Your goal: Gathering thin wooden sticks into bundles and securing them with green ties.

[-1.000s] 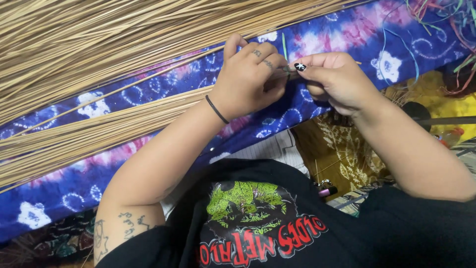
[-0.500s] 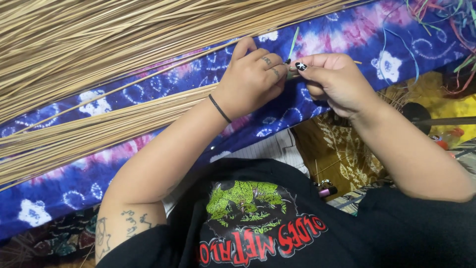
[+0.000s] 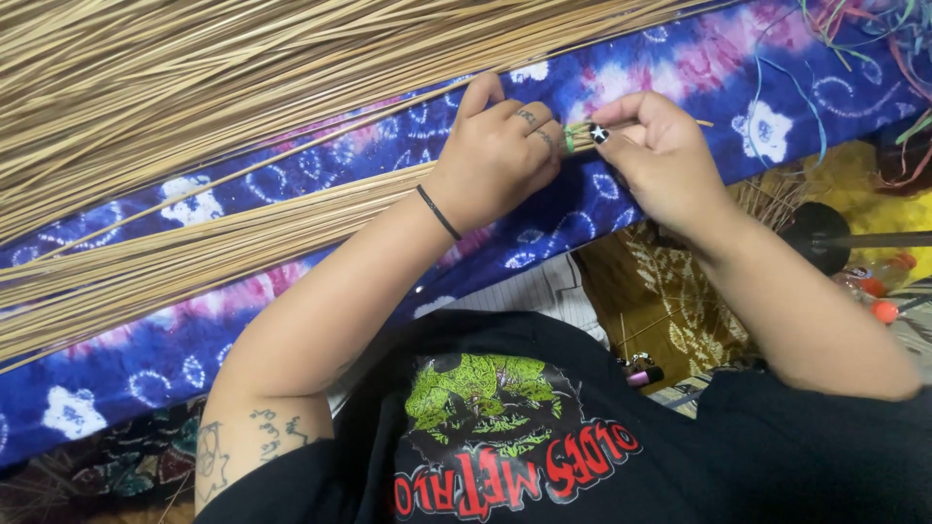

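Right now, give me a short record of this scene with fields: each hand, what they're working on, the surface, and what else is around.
left hand: closed on the end of a bundle of tan straw stalks
right hand: fingertips pinching the same bundle end, a green strip there
surface: blue and purple tie-dye cloth
behind: large heap of loose straw
far right: coloured strips
wrist: black band on the left arm

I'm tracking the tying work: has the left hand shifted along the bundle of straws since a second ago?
No. The left hand still grips the bundle of straws at the same place on the blue tie-dye cloth.
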